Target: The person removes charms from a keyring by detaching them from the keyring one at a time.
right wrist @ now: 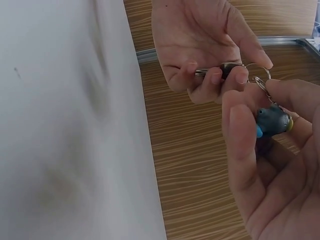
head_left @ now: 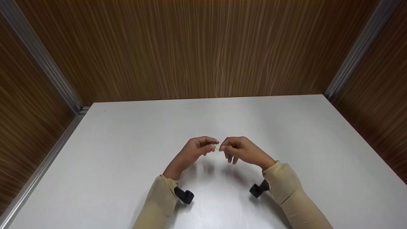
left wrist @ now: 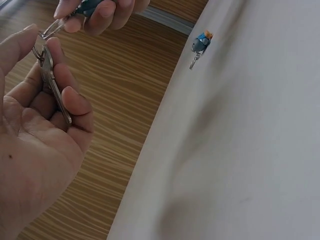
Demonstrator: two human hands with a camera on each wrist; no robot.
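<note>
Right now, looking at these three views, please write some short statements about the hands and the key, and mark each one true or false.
1. The left hand holds a silver key in its curled fingers. True.
2. The right hand holds a red toy car. False: it pinches a small blue-grey figure charm on a chain.
3. Both hands rest flat on the white table. False: they are raised above it, fingertips meeting.
4. A metal key ring sits between the two hands. True.
5. The walls behind the table are white tile. False: they are brown wood-grain panels.
</note>
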